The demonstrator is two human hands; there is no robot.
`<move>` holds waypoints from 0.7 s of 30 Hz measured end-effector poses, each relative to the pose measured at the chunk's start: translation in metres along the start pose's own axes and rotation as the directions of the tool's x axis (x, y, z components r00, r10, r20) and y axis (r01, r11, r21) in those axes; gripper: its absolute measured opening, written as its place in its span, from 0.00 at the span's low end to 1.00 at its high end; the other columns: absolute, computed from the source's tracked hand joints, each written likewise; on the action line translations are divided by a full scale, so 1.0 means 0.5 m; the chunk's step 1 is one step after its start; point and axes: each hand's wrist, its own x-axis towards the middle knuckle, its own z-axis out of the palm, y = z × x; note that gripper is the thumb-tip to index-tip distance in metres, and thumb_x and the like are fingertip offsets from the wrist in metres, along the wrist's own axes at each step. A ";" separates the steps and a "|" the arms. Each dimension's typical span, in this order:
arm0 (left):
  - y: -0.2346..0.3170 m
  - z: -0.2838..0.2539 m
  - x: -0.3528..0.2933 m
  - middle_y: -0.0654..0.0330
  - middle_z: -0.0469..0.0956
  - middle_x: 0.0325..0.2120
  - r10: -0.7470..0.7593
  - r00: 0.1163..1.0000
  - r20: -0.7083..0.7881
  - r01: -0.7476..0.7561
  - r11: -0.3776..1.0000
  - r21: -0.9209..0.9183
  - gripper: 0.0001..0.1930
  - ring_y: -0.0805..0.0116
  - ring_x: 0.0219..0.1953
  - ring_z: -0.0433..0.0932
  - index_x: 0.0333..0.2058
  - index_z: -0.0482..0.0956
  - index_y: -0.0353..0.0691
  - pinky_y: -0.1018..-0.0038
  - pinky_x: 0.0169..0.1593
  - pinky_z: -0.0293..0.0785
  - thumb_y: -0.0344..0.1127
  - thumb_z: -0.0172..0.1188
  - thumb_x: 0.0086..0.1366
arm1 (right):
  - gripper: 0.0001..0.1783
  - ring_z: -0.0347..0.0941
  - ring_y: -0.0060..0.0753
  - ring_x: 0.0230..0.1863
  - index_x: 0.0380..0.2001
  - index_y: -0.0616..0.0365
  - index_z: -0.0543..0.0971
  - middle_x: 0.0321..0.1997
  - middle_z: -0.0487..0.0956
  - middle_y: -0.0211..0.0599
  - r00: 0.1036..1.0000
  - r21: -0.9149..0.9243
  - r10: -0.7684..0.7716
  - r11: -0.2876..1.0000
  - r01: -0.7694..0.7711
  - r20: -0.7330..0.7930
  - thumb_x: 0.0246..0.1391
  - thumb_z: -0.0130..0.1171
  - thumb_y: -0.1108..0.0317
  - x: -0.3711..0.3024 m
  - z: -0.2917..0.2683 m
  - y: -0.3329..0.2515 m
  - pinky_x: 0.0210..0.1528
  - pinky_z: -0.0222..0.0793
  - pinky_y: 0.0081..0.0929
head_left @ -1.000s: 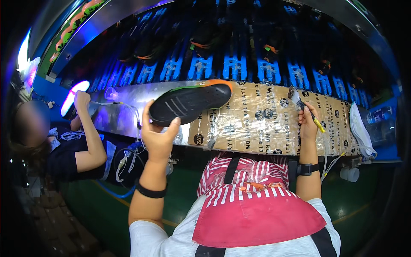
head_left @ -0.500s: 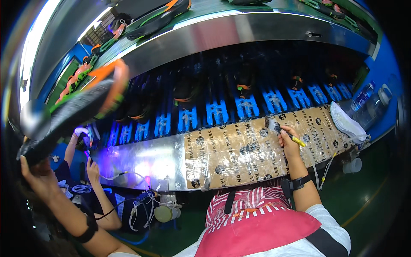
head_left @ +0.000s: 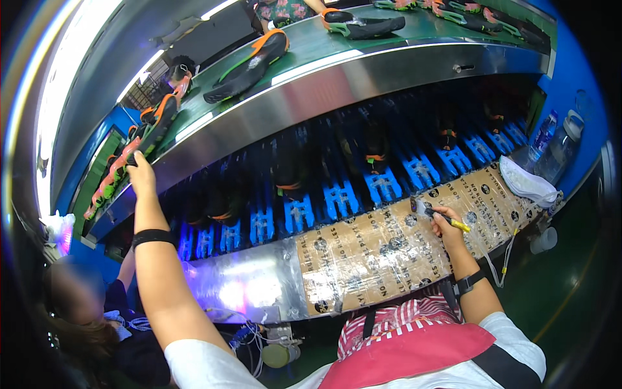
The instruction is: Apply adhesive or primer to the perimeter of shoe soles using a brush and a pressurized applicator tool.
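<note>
Reaching up to the far left, my left hand (head_left: 144, 174) has its fingers closed at the lower end of a dark shoe (head_left: 157, 126) with orange and green parts, on the edge of the green upper belt (head_left: 304, 48). Part of the grip is hidden behind the hand. In my right hand (head_left: 447, 223) is a small brush (head_left: 424, 209) with a black and yellow handle, its dark bristles pointing left. That hand hovers over or rests on the cardboard-covered ledge (head_left: 363, 249); which of the two, I cannot tell.
Blue shoe racks (head_left: 340, 198) line the dark lower level, several carrying shoes. More shoes (head_left: 363, 26) lie on the upper belt. A white shoe-shaped piece (head_left: 528, 183) and a bottle (head_left: 543, 136) are at right. A co-worker (head_left: 84, 292) sits close at left.
My left hand has carried the shoe up and away from me to the upper belt. The right hand still holds the brush in about the same place. My view has shifted.
</note>
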 end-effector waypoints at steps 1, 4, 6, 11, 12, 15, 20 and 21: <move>0.000 0.024 -0.006 0.34 0.66 0.47 0.001 0.999 0.050 -0.004 0.998 0.070 0.36 0.39 0.51 0.64 0.50 0.63 0.29 0.56 0.53 0.59 0.58 0.35 0.58 | 0.10 0.65 0.15 0.16 0.37 0.60 0.73 0.21 0.74 0.31 1.000 0.001 0.007 1.000 -0.007 -0.019 0.50 0.53 0.71 0.002 -0.007 0.002 0.17 0.59 0.11; 0.036 0.049 -0.039 0.34 0.65 0.48 0.012 0.997 0.071 -0.013 1.000 0.008 0.33 0.39 0.52 0.63 0.54 0.58 0.30 0.57 0.55 0.57 0.48 0.38 0.54 | 0.10 0.65 0.15 0.16 0.37 0.60 0.72 0.20 0.74 0.32 0.997 0.036 0.006 0.999 -0.004 -0.072 0.50 0.53 0.71 -0.002 -0.028 -0.014 0.17 0.59 0.11; -0.016 0.031 0.008 0.35 0.65 0.48 -0.004 0.999 0.032 0.001 0.996 0.085 0.34 0.42 0.51 0.65 0.55 0.56 0.29 0.61 0.55 0.59 0.45 0.43 0.52 | 0.10 0.65 0.16 0.16 0.37 0.60 0.72 0.20 0.74 0.32 0.997 0.044 0.000 0.999 0.003 -0.071 0.50 0.53 0.71 -0.004 -0.019 -0.010 0.17 0.59 0.12; -0.041 -0.008 0.072 0.36 0.67 0.47 -0.045 0.997 0.060 0.026 0.956 0.293 0.34 0.44 0.50 0.67 0.55 0.54 0.34 0.61 0.53 0.62 0.37 0.54 0.48 | 0.11 0.65 0.15 0.17 0.37 0.60 0.72 0.21 0.74 0.32 0.997 0.040 0.013 0.999 -0.010 -0.079 0.49 0.55 0.70 -0.009 -0.014 -0.020 0.18 0.59 0.12; -0.064 -0.018 0.105 0.36 0.66 0.47 -0.056 0.997 0.061 0.032 0.939 0.343 0.36 0.43 0.50 0.67 0.56 0.53 0.37 0.60 0.53 0.62 0.37 0.56 0.48 | 0.11 0.65 0.16 0.17 0.37 0.60 0.72 0.21 0.74 0.32 0.997 0.041 0.020 0.999 -0.017 -0.075 0.49 0.54 0.70 -0.008 -0.009 -0.015 0.18 0.59 0.12; -0.022 -0.006 0.103 0.43 0.52 0.58 -0.080 0.996 -0.030 0.084 0.835 0.544 0.45 0.44 0.57 0.58 0.61 0.44 0.57 0.52 0.55 0.59 0.45 0.62 0.47 | 0.10 0.65 0.16 0.17 0.36 0.60 0.72 0.20 0.74 0.32 0.993 0.047 0.013 0.999 -0.008 -0.114 0.49 0.54 0.71 -0.007 -0.012 -0.007 0.18 0.59 0.13; -0.022 -0.002 0.133 0.46 0.50 0.60 0.156 0.987 -0.032 -0.077 0.645 0.760 0.46 0.48 0.62 0.48 0.60 0.45 0.68 0.41 0.55 0.50 0.48 0.63 0.45 | 0.11 0.65 0.17 0.16 0.37 0.61 0.72 0.21 0.75 0.33 0.987 0.037 0.019 0.999 -0.013 -0.161 0.48 0.53 0.71 -0.010 -0.003 -0.017 0.18 0.60 0.13; -0.040 -0.001 0.156 0.47 0.48 0.60 0.116 0.991 0.063 -0.124 0.659 0.741 0.46 0.47 0.62 0.47 0.60 0.45 0.68 0.39 0.55 0.49 0.49 0.63 0.45 | 0.11 0.65 0.17 0.16 0.37 0.61 0.72 0.21 0.75 0.33 0.986 0.039 0.018 0.999 -0.012 -0.168 0.48 0.53 0.71 -0.011 0.000 -0.016 0.18 0.60 0.13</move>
